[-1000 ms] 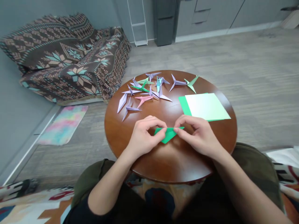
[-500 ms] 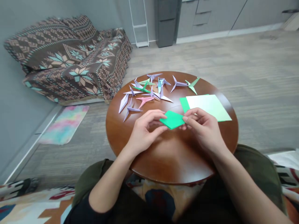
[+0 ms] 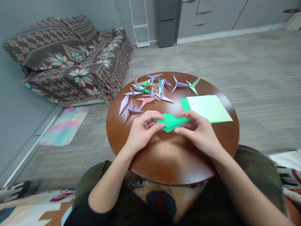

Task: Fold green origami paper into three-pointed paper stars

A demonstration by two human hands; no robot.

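A folded piece of green origami paper point(image 3: 172, 121) is held up between my two hands, over the near middle of the table. My left hand point(image 3: 144, 128) pinches its left corner between thumb and fingers. Around the right end curls my right hand point(image 3: 198, 128), with the fingers along the far edge and the thumb near the lower edge. A layered flap shows on the paper, its point reaching into the right hand. Just beyond the left hand lie a pink folded paper figure point(image 3: 145, 101) and a lilac one point(image 3: 132, 110).
Several more lilac and green paper figures point(image 3: 162, 93) spread over the far side of the round wooden table point(image 3: 171, 163). A stack of pale and green paper sheets point(image 3: 209, 108) lies at the right. A covered sofa point(image 3: 80, 66) stands at the far left, near a pastel mat point(image 3: 66, 125).
The green paper has gone from a flat kite-like shape to one with a flap angled rightward. My right hand's fingers have shifted left along it, and its thumb has moved lower.
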